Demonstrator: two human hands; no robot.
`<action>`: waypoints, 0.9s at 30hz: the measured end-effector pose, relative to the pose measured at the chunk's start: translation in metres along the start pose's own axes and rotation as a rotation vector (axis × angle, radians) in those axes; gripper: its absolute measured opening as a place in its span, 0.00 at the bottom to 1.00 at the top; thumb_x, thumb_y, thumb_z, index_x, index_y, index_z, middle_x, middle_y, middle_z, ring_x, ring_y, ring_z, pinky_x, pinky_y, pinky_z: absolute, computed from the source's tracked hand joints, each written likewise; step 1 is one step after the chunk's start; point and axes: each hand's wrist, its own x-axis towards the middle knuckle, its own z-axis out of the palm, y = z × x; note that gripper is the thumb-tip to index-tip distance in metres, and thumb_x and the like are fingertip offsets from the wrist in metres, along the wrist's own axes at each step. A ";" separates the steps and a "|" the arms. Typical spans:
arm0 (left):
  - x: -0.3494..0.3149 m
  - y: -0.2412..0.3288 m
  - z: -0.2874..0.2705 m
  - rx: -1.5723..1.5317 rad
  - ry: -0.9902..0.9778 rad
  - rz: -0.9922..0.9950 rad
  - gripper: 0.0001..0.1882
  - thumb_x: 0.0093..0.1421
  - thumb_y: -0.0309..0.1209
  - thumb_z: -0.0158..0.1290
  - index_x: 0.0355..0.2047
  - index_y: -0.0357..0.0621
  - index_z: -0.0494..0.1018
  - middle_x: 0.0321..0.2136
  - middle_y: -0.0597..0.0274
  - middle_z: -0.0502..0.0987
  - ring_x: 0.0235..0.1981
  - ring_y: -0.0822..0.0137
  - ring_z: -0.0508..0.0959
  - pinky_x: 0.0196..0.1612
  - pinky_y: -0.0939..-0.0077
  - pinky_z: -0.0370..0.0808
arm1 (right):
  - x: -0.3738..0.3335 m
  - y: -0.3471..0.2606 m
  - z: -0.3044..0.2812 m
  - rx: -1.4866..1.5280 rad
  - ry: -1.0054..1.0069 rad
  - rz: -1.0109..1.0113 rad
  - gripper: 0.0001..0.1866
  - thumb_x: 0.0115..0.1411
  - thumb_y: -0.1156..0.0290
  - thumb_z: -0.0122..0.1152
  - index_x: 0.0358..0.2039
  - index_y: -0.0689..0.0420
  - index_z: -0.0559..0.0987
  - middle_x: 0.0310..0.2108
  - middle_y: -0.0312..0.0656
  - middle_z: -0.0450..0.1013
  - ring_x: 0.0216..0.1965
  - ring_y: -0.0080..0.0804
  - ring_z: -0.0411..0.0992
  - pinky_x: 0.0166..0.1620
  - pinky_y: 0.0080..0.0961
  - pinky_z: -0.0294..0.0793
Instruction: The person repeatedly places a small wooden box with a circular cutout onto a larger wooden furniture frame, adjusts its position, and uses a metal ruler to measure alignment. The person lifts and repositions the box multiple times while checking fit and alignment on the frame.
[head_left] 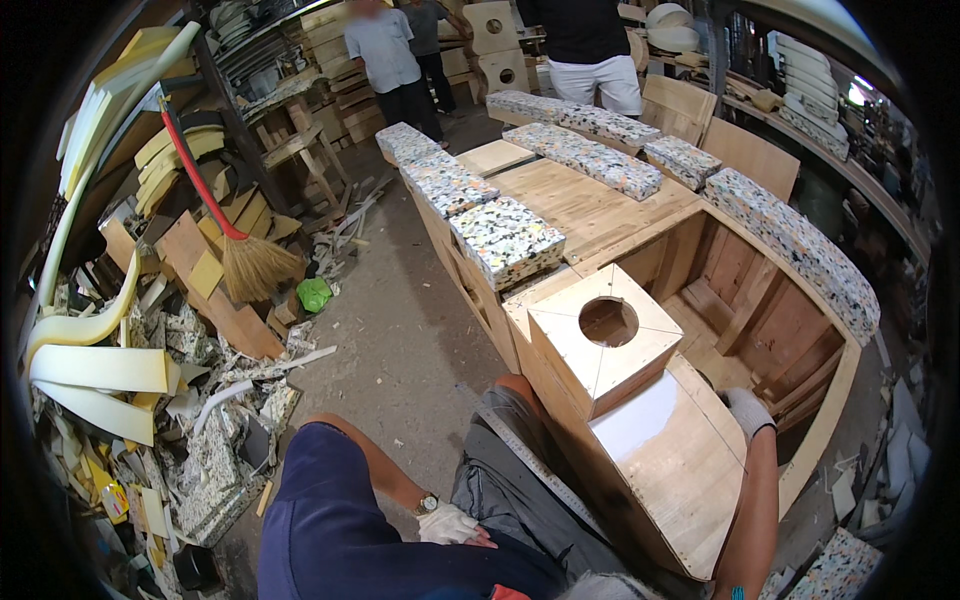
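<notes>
Foam offcuts (230,492) and a broom (260,268) crowded the floor at left; foam blocks (508,240) lay along the wooden frame (580,205). On it, ahead of both hands, stood a box with a round hole (600,368). The left hand (452,526) lay slack on the lap (515,500); the right hand (748,412) met a plywood panel's (690,475) edge, though I could not tell its grip. Among the offcuts showed a yellow label (114,498).
</notes>
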 end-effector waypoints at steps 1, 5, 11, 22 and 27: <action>0.001 -0.003 -0.001 0.002 0.007 0.006 0.34 0.77 0.40 0.34 0.64 0.13 0.64 0.69 0.15 0.61 0.71 0.23 0.64 0.71 0.36 0.66 | 0.002 0.007 -0.001 -0.024 0.004 -0.015 0.27 0.62 0.54 0.67 0.51 0.66 0.84 0.47 0.63 0.82 0.50 0.57 0.81 0.50 0.45 0.79; 0.001 0.000 -0.001 -0.011 0.019 -0.007 0.34 0.78 0.41 0.34 0.64 0.13 0.64 0.69 0.15 0.60 0.71 0.23 0.64 0.71 0.36 0.66 | 0.006 0.008 0.002 -0.110 0.006 -0.041 0.25 0.65 0.59 0.66 0.53 0.67 0.83 0.48 0.57 0.85 0.47 0.44 0.84 0.50 0.39 0.80; 0.003 0.000 -0.002 0.042 0.027 0.033 0.33 0.77 0.39 0.34 0.64 0.13 0.63 0.69 0.14 0.60 0.72 0.24 0.64 0.72 0.37 0.65 | 0.001 -0.001 0.001 -0.092 0.014 -0.032 0.25 0.65 0.57 0.65 0.52 0.66 0.84 0.48 0.59 0.84 0.47 0.49 0.84 0.50 0.40 0.79; -0.001 0.004 0.003 -0.035 -0.012 -0.031 0.31 0.76 0.37 0.34 0.61 0.12 0.66 0.68 0.13 0.62 0.70 0.25 0.67 0.71 0.37 0.66 | -0.006 -0.014 -0.003 -0.050 -0.026 -0.029 0.26 0.64 0.56 0.67 0.52 0.65 0.84 0.47 0.58 0.84 0.46 0.46 0.84 0.50 0.39 0.79; 0.003 0.001 -0.004 0.011 0.034 -0.014 0.31 0.76 0.37 0.33 0.61 0.13 0.67 0.68 0.15 0.62 0.68 0.27 0.69 0.71 0.39 0.66 | 0.008 0.008 0.005 -0.065 -0.004 -0.020 0.25 0.63 0.58 0.69 0.53 0.64 0.85 0.48 0.55 0.85 0.46 0.41 0.83 0.51 0.37 0.79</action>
